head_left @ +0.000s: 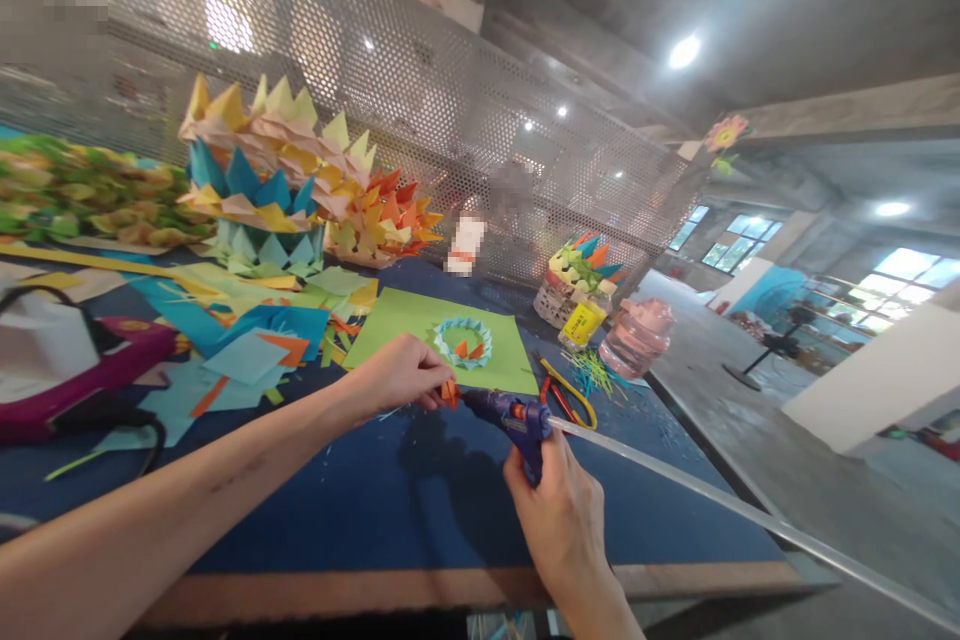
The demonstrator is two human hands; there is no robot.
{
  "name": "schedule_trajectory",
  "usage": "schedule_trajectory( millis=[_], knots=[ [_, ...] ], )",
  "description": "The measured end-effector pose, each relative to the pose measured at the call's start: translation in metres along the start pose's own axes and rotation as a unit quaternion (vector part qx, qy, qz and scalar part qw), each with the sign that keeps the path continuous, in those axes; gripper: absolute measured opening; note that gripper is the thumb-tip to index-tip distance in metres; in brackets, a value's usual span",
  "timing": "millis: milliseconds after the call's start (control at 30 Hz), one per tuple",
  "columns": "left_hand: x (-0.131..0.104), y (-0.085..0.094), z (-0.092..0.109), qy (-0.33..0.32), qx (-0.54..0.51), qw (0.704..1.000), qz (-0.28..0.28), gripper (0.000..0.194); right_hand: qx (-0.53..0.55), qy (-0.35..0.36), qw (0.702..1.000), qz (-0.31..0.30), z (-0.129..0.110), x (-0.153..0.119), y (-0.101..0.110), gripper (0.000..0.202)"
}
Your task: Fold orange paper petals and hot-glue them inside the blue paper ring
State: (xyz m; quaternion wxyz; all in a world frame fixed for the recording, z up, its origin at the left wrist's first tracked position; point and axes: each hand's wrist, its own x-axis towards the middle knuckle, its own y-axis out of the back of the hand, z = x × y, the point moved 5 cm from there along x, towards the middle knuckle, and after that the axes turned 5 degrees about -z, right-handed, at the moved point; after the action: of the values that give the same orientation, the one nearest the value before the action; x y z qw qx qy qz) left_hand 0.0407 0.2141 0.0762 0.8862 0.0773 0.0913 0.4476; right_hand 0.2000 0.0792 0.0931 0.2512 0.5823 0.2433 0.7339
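Note:
My left hand [409, 375] pinches a small folded orange paper piece [450, 393] over the front part of the table. Wrapped around the handle of a blue hot glue gun [517, 417] is my right hand [559, 500]. The gun's nozzle points left, right beside the orange piece; whether they touch I cannot tell. A long clear glue stick [675, 470] runs out of the gun's back toward the lower right. Just beyond my hands, a ring of light blue folded paper [442, 340] lies on a green sheet [390, 320], with two orange pieces [470, 352] inside it.
Pliers [574, 400] with red and yellow handles lie right of the sheet, near paper shreds, a yellow-labelled jar [581, 322] and a pink bottle [636, 335]. Folded-paper crowns [262, 190] stand at the back left. Paper scraps [240, 355] and a magenta device [112, 370] fill the left.

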Motion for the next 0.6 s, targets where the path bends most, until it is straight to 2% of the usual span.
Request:
schedule_trajectory(
  millis=[600],
  knots=[
    [0.0024, 0.0026, -0.0024, -0.005, 0.003, 1.000, 0.005, 0.019, 0.008, 0.011, 1.000, -0.022, 0.0014, -0.0026, -0.0037, 0.023]
  ],
)
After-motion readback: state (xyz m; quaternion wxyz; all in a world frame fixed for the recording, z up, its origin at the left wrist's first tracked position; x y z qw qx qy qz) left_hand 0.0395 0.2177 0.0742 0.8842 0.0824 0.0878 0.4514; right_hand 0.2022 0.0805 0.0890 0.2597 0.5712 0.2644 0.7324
